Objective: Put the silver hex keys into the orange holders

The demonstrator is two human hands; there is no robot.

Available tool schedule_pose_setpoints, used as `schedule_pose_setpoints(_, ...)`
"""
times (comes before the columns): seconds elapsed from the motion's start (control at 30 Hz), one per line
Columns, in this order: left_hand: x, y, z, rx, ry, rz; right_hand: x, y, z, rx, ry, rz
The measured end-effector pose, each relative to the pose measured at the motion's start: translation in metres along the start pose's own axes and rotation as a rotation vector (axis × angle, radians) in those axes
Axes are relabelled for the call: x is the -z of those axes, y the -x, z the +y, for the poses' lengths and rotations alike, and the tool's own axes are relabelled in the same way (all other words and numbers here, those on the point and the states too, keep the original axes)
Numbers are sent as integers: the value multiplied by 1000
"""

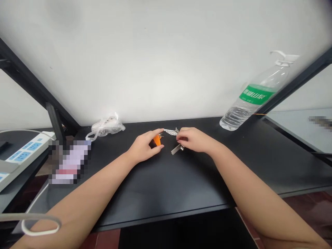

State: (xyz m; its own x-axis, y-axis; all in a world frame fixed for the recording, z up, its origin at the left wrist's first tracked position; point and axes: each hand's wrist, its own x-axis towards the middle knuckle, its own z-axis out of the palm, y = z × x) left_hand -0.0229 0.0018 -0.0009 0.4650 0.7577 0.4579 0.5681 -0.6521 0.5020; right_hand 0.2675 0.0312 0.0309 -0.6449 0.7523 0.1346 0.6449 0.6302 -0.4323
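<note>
My left hand point(143, 146) curves around an orange hex key holder point(157, 140), its thumb and forefinger on either side. Small metal ends stick out of the holder on its right. Silver L-shaped hex keys point(171, 132) lie in a row on the black table, just right of the holder. A second group of hex keys point(176, 149) lies closer to me, below my right hand point(190, 139). The fingers of that hand are curled together at the bent ends of the far row. Whatever sits between its fingertips is hidden.
A large water bottle point(256, 93) with a green label leans at the back right. Crumpled clear plastic point(106, 126) lies at the back left. A power strip point(27, 152) and a white cable point(41, 218) are at the left. The black table point(166, 190) meets a white wall.
</note>
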Motion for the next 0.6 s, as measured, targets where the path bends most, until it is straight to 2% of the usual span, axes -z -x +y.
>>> schedule_pose_setpoints(0.1, -1, 1, -2, -36, 5, 2, 3, 2, 10, -58, 16, -140)
schedule_pose_setpoints(0.2, -1, 0, -3, -48, -3, 3, 0, 2, 16, -97, 23, -183)
schedule_pose_setpoints(0.4, 0, -1, -1, -35, -10, -2, -8, 1, 15, -214, 15, -130)
schedule_pose_setpoints(0.5, 0, 0, -1, 7, 5, 5, -8, -1, 9, -151, -140, -62)
schedule_pose_setpoints(0.6, -1, 0, -2, 109, 20, -8, -8, -2, -1, -42, -304, 93)
